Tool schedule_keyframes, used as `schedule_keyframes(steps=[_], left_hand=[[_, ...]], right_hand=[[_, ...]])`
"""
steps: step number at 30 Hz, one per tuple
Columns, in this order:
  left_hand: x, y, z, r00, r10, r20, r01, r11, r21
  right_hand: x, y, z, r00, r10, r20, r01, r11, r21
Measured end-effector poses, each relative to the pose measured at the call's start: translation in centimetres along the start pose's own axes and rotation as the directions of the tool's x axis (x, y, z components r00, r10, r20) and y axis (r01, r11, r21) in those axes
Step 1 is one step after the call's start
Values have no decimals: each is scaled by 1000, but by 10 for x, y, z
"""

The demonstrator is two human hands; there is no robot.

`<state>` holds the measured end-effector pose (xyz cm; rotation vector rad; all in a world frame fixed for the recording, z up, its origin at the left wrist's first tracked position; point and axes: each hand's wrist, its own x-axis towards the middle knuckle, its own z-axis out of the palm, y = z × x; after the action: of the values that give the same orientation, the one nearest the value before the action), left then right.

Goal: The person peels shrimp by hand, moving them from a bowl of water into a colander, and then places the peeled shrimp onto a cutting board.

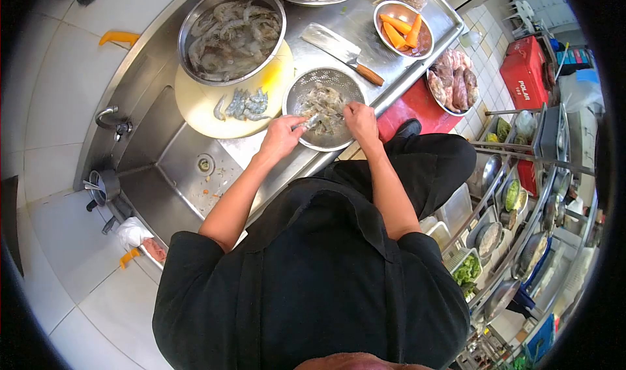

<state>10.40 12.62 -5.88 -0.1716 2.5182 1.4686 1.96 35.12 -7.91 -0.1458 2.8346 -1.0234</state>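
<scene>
Holding: one shrimp is pinched in the closed left grip, above the near edge of the colander.
Right grip: the fingers are bent down just beside the held shrimp; if something is gripped cannot be told.
Colander content: a heap of shrimps is seen under and between both grips.
Cutting board: yellow, placed just to the left of the left grip; a few grey shrimps are laid on it.
Large bowl: set on the far part of the board, beyond the left grip, and filled with raw shrimps.
Cleaver: laid flat on the counter beyond the right grip, its wooden handle turned toward this grip.
Carrot bowl: farther beyond the right grip, a little to its right.
Meat plate: to the right of the right grip, at the counter edge.
Sink: sunk in the counter, near and to the left of the left grip.
</scene>
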Motion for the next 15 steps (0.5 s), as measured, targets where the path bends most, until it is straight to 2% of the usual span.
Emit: schedule_keyframes(steps=[3,4,7,8,10,11,13,14,15], left_hand=[[2,0,-4,994,100,-37,-96,991,93],[3,1,-4,989,140,-42,-134,983,127],[7,6,1,971,213,-112,-206,976,72],[7,10,2,972,204,-115,-198,978,62],[6,20,-1,975,185,-123,-181,983,44],[6,15,2,950,276,-144,-272,961,48],[4,5,7,875,447,-185,-444,894,60],[4,1,9,867,450,-214,-449,892,55],[4,0,10,858,453,-243,-455,889,51]], right_hand=[[-8,-14,10,997,-64,37,58,988,140],[-10,-14,19,992,-39,120,1,952,308],[-15,-36,33,941,-337,-24,314,846,430],[-19,-43,26,956,-229,185,121,878,463],[-20,-38,34,954,-100,284,-77,831,551],[-20,-35,37,940,-41,338,-176,793,584],[-19,-30,39,942,17,335,-230,760,608],[-17,-27,39,942,47,333,-256,742,620],[-14,-19,38,954,88,286,-239,797,554]])
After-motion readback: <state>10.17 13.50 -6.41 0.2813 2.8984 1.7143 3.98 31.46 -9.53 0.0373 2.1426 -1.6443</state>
